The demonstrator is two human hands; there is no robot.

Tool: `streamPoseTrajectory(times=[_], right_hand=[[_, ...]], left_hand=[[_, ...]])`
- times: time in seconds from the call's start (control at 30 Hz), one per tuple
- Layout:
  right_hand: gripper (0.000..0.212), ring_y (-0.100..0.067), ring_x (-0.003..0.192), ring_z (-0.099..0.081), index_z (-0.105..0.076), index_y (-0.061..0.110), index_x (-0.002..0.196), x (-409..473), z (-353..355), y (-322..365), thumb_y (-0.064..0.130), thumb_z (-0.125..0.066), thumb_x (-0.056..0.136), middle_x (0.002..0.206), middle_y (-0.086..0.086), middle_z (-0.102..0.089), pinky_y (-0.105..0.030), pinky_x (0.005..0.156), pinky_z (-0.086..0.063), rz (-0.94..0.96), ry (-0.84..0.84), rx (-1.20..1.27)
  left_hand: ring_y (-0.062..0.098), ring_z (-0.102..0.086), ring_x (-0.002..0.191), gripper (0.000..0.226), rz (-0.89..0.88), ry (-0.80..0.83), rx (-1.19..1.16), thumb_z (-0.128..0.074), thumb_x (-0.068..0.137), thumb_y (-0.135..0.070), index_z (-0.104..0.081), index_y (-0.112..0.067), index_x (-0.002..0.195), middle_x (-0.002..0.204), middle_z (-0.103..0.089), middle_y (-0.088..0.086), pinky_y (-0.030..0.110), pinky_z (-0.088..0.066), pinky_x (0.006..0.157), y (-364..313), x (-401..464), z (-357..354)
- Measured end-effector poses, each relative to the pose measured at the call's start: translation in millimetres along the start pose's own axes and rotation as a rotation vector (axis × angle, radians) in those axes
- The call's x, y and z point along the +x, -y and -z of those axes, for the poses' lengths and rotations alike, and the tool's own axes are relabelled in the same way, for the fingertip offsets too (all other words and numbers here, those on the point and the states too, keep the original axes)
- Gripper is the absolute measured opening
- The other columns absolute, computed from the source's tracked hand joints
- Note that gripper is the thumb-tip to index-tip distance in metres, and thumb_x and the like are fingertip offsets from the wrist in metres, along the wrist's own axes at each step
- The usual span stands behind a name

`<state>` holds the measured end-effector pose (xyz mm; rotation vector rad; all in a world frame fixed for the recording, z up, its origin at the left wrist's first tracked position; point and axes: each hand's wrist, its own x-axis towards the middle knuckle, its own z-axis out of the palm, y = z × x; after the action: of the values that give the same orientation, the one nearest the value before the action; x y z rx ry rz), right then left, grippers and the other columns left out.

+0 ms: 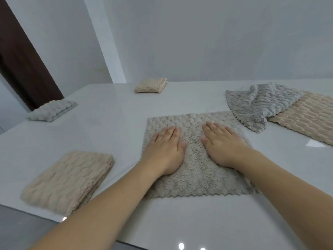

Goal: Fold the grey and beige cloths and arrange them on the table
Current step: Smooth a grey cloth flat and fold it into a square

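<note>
A grey-beige fluffy cloth point(196, 177) lies spread flat on the white table point(111, 127) in front of me. My left hand point(165, 150) and my right hand point(221, 143) press on it side by side, palms down, fingers straight. A folded beige cloth point(68, 179) sits at the near left. A folded grey cloth point(53, 110) lies at the far left, and a small folded beige cloth point(151, 85) at the back. To the right, a crumpled grey cloth point(259, 103) lies partly over an unfolded beige cloth point(310, 118).
A white wall point(198, 37) runs behind the table, with a dark brown door frame point(21, 56) at the left. The table's near edge cuts diagonally across the bottom left, with grey floor point(18, 230) below it.
</note>
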<state>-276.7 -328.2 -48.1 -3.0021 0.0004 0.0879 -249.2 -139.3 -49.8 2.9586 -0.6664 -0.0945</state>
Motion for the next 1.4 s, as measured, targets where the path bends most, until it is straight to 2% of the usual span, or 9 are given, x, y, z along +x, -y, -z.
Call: streamPoseTrajectory(times=[0.1,0.27,0.4,0.5,0.67,0.9,1.2,1.3,1.4], right_hand=[[0.059,-0.012,0.148,0.009,0.002,0.021,0.155,-11.6,2.0,-15.4,0.044,-0.007,0.102,0.162,0.005,0.008,-0.036,0.12,0.005,-0.045,0.016,-0.02],[0.063,-0.022,0.149,0.006,-0.001,0.009,0.154,-28.4,15.2,-31.9,0.041,-0.007,0.1,0.162,-0.007,0.003,-0.043,0.12,0.006,-0.315,-0.002,-0.104],[0.061,-0.022,0.148,0.01,0.005,0.008,0.153,-43.6,21.6,2.6,0.038,-0.01,0.101,0.161,-0.008,0.009,-0.042,0.12,0.006,-0.145,-0.09,-0.108],[0.059,-0.019,0.149,0.005,-0.002,0.011,0.154,-57.8,2.3,26.0,0.038,-0.013,0.102,0.162,-0.005,0.003,-0.038,0.12,0.005,0.009,-0.084,-0.042],[0.058,-0.012,0.148,0.004,-0.005,0.017,0.155,-63.9,-7.7,17.4,0.041,-0.012,0.102,0.162,0.003,0.001,-0.034,0.12,0.004,-0.012,-0.073,0.025],[0.058,-0.011,0.148,0.005,-0.003,0.02,0.155,-81.2,-4.2,-7.8,0.043,-0.01,0.102,0.162,0.005,0.003,-0.034,0.12,0.003,-0.041,-0.061,-0.002],[0.063,-0.018,0.148,0.009,0.006,0.016,0.154,-90.6,8.8,-46.6,0.047,-0.006,0.1,0.161,-0.003,0.011,-0.041,0.12,0.003,-0.195,0.052,-0.072],[0.063,-0.02,0.148,0.01,0.0,0.012,0.154,-73.4,17.4,-35.7,0.045,-0.012,0.101,0.161,-0.006,0.011,-0.041,0.12,0.004,-0.088,-0.003,-0.091],[0.06,-0.018,0.148,0.007,-0.003,0.012,0.154,-42.5,23.1,-16.9,0.04,-0.016,0.102,0.162,-0.005,0.006,-0.039,0.121,0.003,0.043,-0.044,-0.038]], left_hand=[[0.01,0.009,0.15,0.061,0.066,-0.002,-0.039,-0.012,0.103,-0.047,0.0,-0.021,0.157,0.165,0.007,-0.005,0.035,0.006,0.122,20.5,-14.7,1.3],[0.015,0.008,0.151,0.061,0.146,0.029,0.011,-0.011,0.104,-0.044,-0.001,-0.016,0.157,0.165,0.004,-0.001,0.042,0.011,0.121,30.9,-23.9,10.3],[0.019,0.004,0.151,0.06,0.082,-0.07,-0.031,-0.013,0.104,-0.04,-0.008,-0.012,0.157,0.165,-0.002,0.004,0.043,0.008,0.121,-3.7,-29.9,19.7],[0.018,0.0,0.151,0.059,-0.008,-0.083,-0.058,-0.014,0.104,-0.04,-0.01,-0.013,0.156,0.165,-0.005,0.002,0.043,0.001,0.123,-27.9,-49.1,3.9],[0.011,0.005,0.15,0.059,0.016,-0.069,-0.04,-0.011,0.104,-0.044,-0.004,-0.02,0.157,0.165,0.001,-0.007,0.034,0.007,0.12,-19.6,-62.6,-6.7],[0.004,0.012,0.148,0.06,-0.041,-0.009,-0.012,-0.01,0.103,-0.05,0.001,-0.026,0.157,0.164,0.007,-0.012,0.032,0.009,0.121,8.8,-77.0,-3.3],[0.012,0.013,0.15,0.065,0.083,0.136,0.044,-0.008,0.102,-0.051,0.007,-0.018,0.156,0.164,0.013,-0.002,0.037,0.01,0.121,33.1,-88.4,9.2],[0.017,0.01,0.151,0.064,0.072,0.124,0.086,-0.014,0.104,-0.047,0.003,-0.016,0.157,0.165,0.009,0.001,0.039,0.009,0.121,25.3,-72.8,24.4],[0.018,0.006,0.151,0.06,-0.009,0.049,-0.007,-0.019,0.105,-0.041,-0.004,-0.015,0.157,0.165,0.002,0.003,0.037,0.006,0.12,7.5,-42.9,40.8]])
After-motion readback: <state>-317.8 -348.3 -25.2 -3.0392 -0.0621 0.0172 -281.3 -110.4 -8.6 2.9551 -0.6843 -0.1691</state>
